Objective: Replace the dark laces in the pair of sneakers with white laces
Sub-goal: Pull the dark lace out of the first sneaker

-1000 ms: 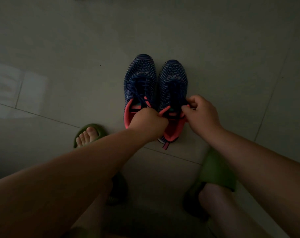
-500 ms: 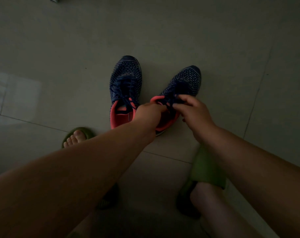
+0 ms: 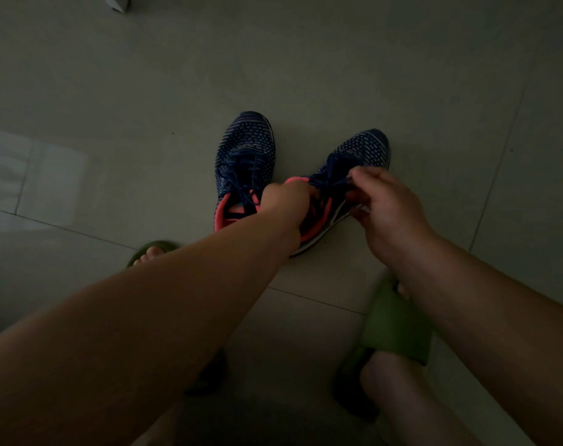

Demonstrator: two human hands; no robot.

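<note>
A dim tiled floor (image 3: pixel 338 59) was seen, with the left sneaker (image 3: pixel 244 156) flat at twelve o'clock. The right sneaker (image 3: pixel 354 162), angled toward one o'clock, was steadied at its collar by the left hand (image 3: pixel 286 197), probably so the dark lace (image 3: pixel 338 183) pinched by the right hand (image 3: pixel 383 204) could be pulled. Open floor lay all round; green slippers (image 3: pixel 399 326) sat at six o'clock. No white laces were visible.

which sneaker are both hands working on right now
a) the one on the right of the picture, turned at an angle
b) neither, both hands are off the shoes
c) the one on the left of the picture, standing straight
a: the left hand and right hand both meet at the dark laces of the angled sneaker; the straight sneaker sits untouched.
</note>
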